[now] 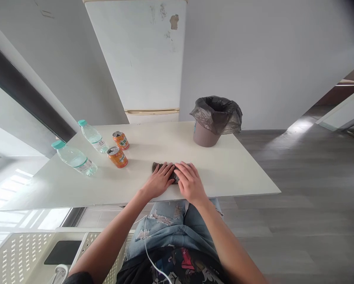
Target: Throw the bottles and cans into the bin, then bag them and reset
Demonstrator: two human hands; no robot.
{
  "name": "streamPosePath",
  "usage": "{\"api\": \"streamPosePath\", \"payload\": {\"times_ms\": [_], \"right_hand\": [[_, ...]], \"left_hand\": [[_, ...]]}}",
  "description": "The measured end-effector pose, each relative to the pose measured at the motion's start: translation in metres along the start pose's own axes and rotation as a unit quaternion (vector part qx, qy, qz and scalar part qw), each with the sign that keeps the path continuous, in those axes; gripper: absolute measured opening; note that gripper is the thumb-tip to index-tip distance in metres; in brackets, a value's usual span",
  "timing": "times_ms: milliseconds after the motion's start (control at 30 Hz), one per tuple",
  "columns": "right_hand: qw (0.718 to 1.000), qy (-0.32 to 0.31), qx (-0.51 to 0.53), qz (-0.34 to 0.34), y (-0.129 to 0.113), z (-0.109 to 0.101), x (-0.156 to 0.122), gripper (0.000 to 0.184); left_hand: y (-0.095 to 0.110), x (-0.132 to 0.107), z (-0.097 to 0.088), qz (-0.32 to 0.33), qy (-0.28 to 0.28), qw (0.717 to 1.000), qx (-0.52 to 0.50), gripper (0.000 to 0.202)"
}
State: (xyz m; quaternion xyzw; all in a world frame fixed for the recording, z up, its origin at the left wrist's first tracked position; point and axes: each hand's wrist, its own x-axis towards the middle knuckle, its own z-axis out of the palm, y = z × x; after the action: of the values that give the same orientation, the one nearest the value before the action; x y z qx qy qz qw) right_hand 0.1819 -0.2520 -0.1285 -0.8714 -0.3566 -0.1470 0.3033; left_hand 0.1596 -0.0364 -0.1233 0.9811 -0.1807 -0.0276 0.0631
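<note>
A small folded dark cloth-like item (157,167) lies on the white table (239,173) near its front edge. My left hand (159,182) rests flat on its left part with fingers stretched out. My right hand (190,182) lies over its right part, fingers extended and pressing down. Most of the dark item is hidden under both hands.
Two orange drink cans (118,156) (120,140) and two water bottles with teal caps (75,158) (92,136) stand or lie at the table's left. A brown bin with a dark bag liner (214,120) stands at the back right. A white fridge (141,59) is behind the table.
</note>
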Motion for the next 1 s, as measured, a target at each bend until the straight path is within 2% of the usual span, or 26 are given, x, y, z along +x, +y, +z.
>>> {"api": "streamPosePath", "payload": {"times_ms": [100, 267, 1000], "right_hand": [[0.997, -0.067, -0.031, 0.030, 0.000, 0.010, 0.010, 0.052], [0.987, -0.129, -0.052, 0.081, 0.014, 0.023, 0.006, 0.061], [0.984, -0.136, -0.076, 0.088, 0.018, 0.029, -0.003, 0.063]], "left_hand": [[0.000, -0.001, -0.001, 0.004, -0.005, 1.000, 0.000, 0.067], [-0.004, -0.003, -0.001, 0.005, -0.002, 1.000, -0.008, 0.069], [-0.001, -0.003, -0.002, 0.000, -0.008, 1.000, 0.016, 0.068]]}}
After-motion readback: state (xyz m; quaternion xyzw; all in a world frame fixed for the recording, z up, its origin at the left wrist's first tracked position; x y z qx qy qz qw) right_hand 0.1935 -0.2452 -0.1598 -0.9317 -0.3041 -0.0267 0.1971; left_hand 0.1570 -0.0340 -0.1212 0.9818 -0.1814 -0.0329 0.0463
